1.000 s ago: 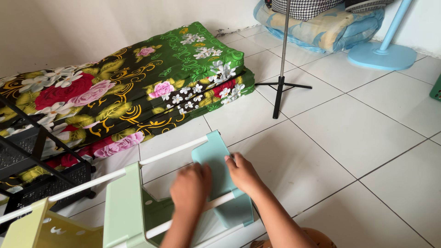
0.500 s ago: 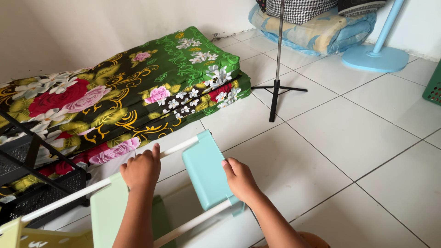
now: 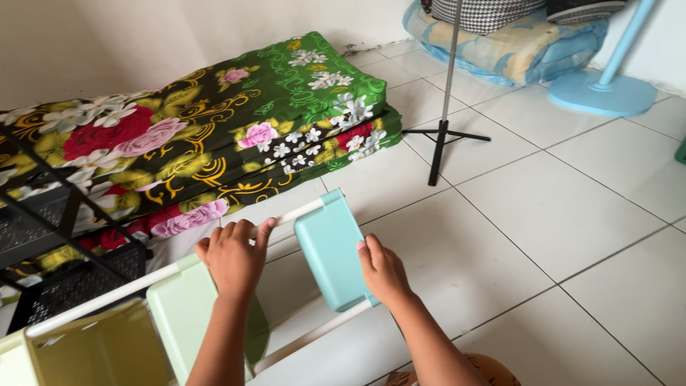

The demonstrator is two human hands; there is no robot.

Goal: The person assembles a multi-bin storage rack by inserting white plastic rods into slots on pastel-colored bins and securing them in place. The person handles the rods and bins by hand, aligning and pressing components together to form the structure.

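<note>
Plastic rack [image 3: 214,314] lies on the tiled floor [image 3: 572,236], near left, w/ white rods [image 3: 286,216] running thru three upright panels: teal panel [image 3: 330,246] at the right end, pale green one [image 3: 182,300] mid, yellow-green one [image 3: 93,350] at far left edge. Left hand [image 3: 232,259] is curled over the far rod betw. green and teal panels; right hand [image 3: 384,270] rests fairly flat, fingers together, on the teal panel's near-right edge. Looks mostly assembled, prob. only seating the end panel left; folded floral mattress [image 3: 214,136] and black tripod stand [image 3: 443,136] sit beyond.
</note>
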